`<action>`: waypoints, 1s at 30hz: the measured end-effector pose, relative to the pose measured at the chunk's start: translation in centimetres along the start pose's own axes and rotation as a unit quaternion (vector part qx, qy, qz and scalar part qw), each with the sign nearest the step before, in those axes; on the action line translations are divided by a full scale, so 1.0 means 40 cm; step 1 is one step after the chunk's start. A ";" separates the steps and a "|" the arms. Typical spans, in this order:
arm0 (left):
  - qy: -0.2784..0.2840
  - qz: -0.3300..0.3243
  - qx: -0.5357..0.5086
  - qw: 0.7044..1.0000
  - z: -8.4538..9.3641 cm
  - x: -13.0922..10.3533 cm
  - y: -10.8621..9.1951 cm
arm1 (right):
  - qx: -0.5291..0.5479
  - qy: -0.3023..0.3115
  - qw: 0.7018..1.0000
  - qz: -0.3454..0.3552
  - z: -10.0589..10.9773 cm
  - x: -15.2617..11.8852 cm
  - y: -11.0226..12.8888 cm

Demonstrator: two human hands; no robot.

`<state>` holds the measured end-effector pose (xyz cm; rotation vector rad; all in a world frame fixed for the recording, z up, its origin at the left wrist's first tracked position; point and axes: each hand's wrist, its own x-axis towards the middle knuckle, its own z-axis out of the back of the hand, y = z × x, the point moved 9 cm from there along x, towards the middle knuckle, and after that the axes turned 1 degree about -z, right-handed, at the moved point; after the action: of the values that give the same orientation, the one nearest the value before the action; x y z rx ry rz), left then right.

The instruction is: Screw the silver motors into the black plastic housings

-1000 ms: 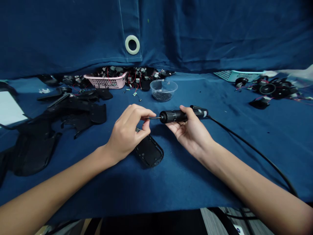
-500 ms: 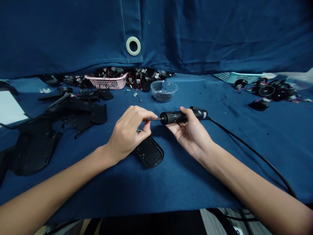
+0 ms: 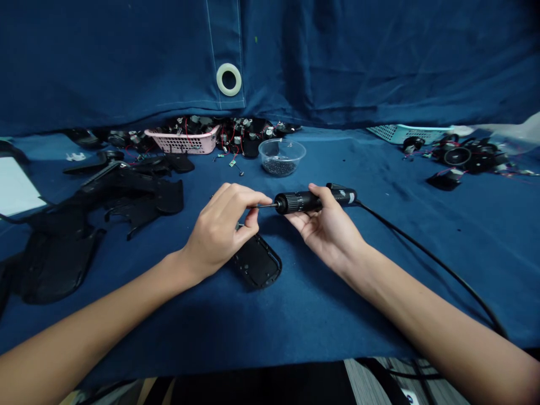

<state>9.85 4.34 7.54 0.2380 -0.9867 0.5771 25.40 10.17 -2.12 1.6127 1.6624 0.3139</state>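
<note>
My right hand [image 3: 327, 225] is closed round a black electric screwdriver [image 3: 298, 202], which lies level with its bit to the left. The thin metal bit [image 3: 266, 206] ends between the thumb and forefinger of my left hand [image 3: 225, 228], which are pinched at its tip. Whether a screw sits there is hidden by the fingers. Below the left hand, a black plastic shell [image 3: 259, 261] with a raised rim lies on the blue cloth, its upper left part covered by that hand.
Beyond the hands stands a clear tub [image 3: 282, 158] of small dark screws. Black plastic housings [image 3: 139, 194] lie at left, near a pink basket [image 3: 183, 142] and wired parts. A teal basket [image 3: 405, 134] and speaker-like parts [image 3: 459, 157] sit far right. The screwdriver's cord [image 3: 430, 256] trails right.
Hardly anything differs. The whole view has shifted slightly to the left, while both hands keep the same hold on the screwdriver and its bit.
</note>
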 end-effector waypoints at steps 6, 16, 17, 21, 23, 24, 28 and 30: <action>0.006 0.005 0.000 1.000 0.000 0.001 0.003 | -0.003 -0.001 1.000 -0.002 0.001 0.001 0.000; -0.006 0.012 0.024 1.000 0.024 -0.002 0.015 | 0.009 -0.001 1.000 0.005 0.001 0.001 0.011; -0.006 0.013 0.026 1.000 0.023 -0.002 0.017 | 0.010 -0.002 1.000 0.003 0.001 0.000 0.010; -0.005 0.017 0.034 0.999 0.019 -0.005 0.021 | 0.015 -0.005 1.000 -0.004 0.001 -0.003 0.009; -0.004 0.018 0.039 0.999 0.018 -0.006 0.023 | 0.015 -0.006 1.000 -0.003 0.001 -0.003 0.009; -0.004 0.018 0.041 0.999 0.018 -0.006 0.023 | 0.015 -0.006 1.000 -0.002 0.002 -0.003 0.009; 0.004 0.011 0.048 0.999 0.016 -0.006 0.021 | 0.002 -0.007 1.000 0.004 0.003 -0.003 0.005; 0.009 0.008 0.050 0.999 0.016 -0.004 0.018 | -0.009 0.000 1.000 0.013 0.000 -0.006 0.004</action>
<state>8.94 4.60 7.70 0.3144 -0.9438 0.6427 25.51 9.96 -1.91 1.6222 1.6357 0.3398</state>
